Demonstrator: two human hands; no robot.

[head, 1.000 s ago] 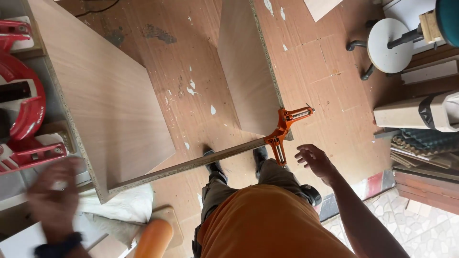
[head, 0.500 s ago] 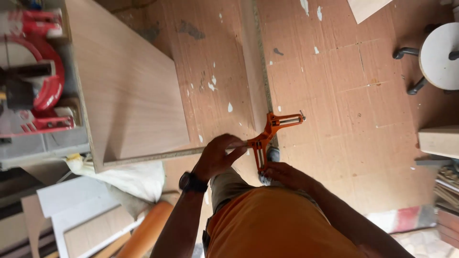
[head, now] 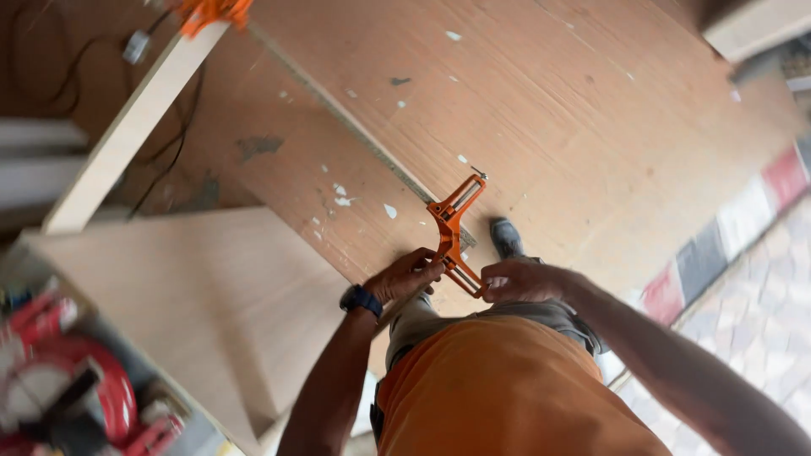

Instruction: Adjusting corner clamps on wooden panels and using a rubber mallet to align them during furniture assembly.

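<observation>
Both hands crowd the orange corner clamp [head: 454, 230], left hand [head: 408, 274] against its inner side and right hand [head: 517, 281] at its lower end, with upright wood panels [head: 211, 312] walling the left and bare brown floor [head: 591, 127] lying open to the right and beyond.

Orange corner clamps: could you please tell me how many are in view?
2. One orange corner clamp sits between both hands; another orange clamp is at the top edge, partly cut off. Others may be hidden.
</observation>
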